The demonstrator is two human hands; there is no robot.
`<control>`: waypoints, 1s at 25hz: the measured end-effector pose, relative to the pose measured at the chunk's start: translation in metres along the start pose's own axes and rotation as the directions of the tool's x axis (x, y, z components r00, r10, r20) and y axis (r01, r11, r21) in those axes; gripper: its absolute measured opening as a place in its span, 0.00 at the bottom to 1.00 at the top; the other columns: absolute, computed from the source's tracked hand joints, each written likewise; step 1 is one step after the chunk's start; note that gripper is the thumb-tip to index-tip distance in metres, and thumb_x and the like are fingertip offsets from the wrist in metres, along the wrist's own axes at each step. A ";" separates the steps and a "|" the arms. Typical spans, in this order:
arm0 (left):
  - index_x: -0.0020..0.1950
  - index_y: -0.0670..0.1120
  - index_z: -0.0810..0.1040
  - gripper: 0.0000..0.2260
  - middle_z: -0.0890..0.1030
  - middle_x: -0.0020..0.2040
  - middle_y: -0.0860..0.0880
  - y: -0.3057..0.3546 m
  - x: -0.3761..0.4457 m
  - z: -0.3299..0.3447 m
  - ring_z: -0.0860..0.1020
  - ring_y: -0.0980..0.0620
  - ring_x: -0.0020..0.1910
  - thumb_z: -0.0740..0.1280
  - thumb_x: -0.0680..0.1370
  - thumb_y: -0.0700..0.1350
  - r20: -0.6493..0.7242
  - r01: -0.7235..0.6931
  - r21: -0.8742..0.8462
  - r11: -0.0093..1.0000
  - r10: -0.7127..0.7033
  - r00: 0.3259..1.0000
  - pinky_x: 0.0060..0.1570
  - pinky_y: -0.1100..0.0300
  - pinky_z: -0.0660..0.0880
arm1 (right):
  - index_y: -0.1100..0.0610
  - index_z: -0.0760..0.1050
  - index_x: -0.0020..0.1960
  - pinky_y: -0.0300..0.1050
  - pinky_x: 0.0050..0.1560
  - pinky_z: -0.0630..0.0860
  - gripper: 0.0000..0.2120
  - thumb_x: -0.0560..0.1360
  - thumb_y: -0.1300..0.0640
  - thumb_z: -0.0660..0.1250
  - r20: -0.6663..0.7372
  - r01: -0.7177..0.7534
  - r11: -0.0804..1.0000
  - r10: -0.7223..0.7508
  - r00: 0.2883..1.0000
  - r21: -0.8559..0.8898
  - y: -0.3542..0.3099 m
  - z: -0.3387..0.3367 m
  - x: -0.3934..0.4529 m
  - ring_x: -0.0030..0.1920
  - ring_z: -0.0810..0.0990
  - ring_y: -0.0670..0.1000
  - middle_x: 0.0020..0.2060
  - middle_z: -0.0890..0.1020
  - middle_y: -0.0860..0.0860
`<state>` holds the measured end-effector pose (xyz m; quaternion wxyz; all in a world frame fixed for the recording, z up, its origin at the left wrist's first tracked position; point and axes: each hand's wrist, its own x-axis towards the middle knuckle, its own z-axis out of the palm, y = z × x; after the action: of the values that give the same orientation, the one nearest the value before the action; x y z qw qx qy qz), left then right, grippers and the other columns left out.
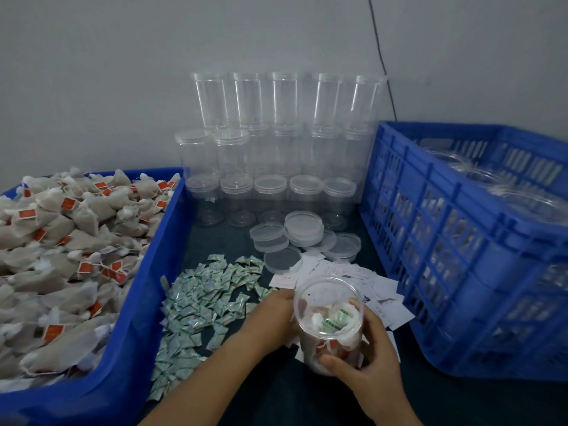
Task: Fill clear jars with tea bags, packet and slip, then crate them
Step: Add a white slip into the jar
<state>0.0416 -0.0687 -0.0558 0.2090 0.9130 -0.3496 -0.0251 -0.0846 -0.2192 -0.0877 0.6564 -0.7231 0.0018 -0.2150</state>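
Holding an open clear jar (330,321) at the near middle of the bench (307,395), a person steadies it between both hands. The right hand (365,361) wraps the jar's near right side, thumb across the front, fingers curled round the wall. The left hand (276,309) touches the jar's left side; its fingers are hidden behind the plastic, so whether that grip is closed on it cannot be told. Inside lie several tea bags and a green-and-white packet (332,322) near the top.

Just beyond the jar, white slips (381,290) are scattered on the bench, and loose lids (302,227) sit a little farther back. Left of the jar spreads a heap of green packets (196,305), then a blue tray (144,290) piled with tea bags (61,241). Stacked empty jars (276,149) stand against the far wall. A blue crate (461,241) on the right holds capped jars.

Judging by the contents, a slip likely comes next: keep one hand firm on the jar, lift a single slip, and tuck it in without crushing the bags. No slip can be made out inside through the cloudy plastic. The crate's contents are blurred, and the tray runs off the left edge.
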 end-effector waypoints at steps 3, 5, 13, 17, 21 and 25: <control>0.60 0.50 0.77 0.13 0.77 0.59 0.49 0.002 0.003 0.000 0.74 0.49 0.56 0.58 0.79 0.48 -0.029 -0.110 0.295 0.949 0.124 0.992 0.53 0.58 0.72 | 0.48 0.73 0.65 0.31 0.50 0.77 0.42 0.54 0.64 0.83 -0.028 -0.018 0.999 0.019 0.999 0.027 0.000 -0.001 -0.001 0.57 0.81 0.41 0.57 0.81 0.38; 0.61 0.47 0.76 0.13 0.78 0.57 0.47 0.002 0.005 -0.001 0.74 0.46 0.57 0.58 0.79 0.46 -0.003 -0.170 0.403 0.899 0.187 0.982 0.53 0.55 0.70 | 0.48 0.73 0.64 0.30 0.49 0.77 0.41 0.54 0.62 0.81 -0.039 -0.023 0.999 0.024 0.999 0.039 -0.001 -0.001 -0.002 0.56 0.81 0.40 0.56 0.82 0.38; 0.58 0.45 0.74 0.10 0.79 0.52 0.44 -0.003 0.010 -0.011 0.77 0.45 0.51 0.60 0.78 0.41 0.123 -0.276 0.532 0.801 0.249 0.961 0.45 0.53 0.72 | 0.46 0.72 0.62 0.28 0.47 0.76 0.41 0.52 0.61 0.83 -0.106 -0.019 0.998 0.024 0.994 0.055 -0.001 -0.001 0.001 0.55 0.80 0.37 0.54 0.81 0.33; 0.34 0.51 0.80 0.07 0.79 0.31 0.54 0.001 0.007 -0.013 0.78 0.56 0.32 0.76 0.60 0.46 0.201 -0.400 0.627 0.669 0.358 0.912 0.31 0.65 0.73 | 0.45 0.73 0.62 0.29 0.50 0.76 0.40 0.56 0.68 0.81 -0.143 -0.020 0.999 0.026 0.989 0.040 0.002 -0.001 0.001 0.56 0.80 0.38 0.55 0.81 0.34; 0.28 0.50 0.78 0.10 0.77 0.27 0.54 0.000 0.011 -0.018 0.76 0.54 0.28 0.78 0.54 0.43 0.123 -0.416 0.615 0.669 0.440 0.890 0.28 0.65 0.73 | 0.44 0.73 0.63 0.33 0.54 0.77 0.40 0.58 0.72 0.80 -0.161 -0.024 0.999 0.028 0.987 0.028 0.004 -0.001 0.002 0.58 0.79 0.40 0.56 0.80 0.35; 0.34 0.45 0.75 0.08 0.75 0.32 0.49 0.003 0.021 -0.029 0.75 0.47 0.34 0.72 0.69 0.45 0.185 -0.339 0.476 0.811 0.285 0.941 0.31 0.59 0.70 | 0.44 0.73 0.63 0.32 0.53 0.78 0.40 0.59 0.72 0.81 -0.159 -0.031 0.999 0.034 0.987 0.024 0.005 -0.002 0.002 0.57 0.79 0.39 0.56 0.80 0.35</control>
<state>0.0612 -0.0736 -0.0260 -0.0527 0.8631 -0.4995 0.0531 -0.0821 -0.2220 -0.0915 0.6654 -0.6964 0.0636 -0.2613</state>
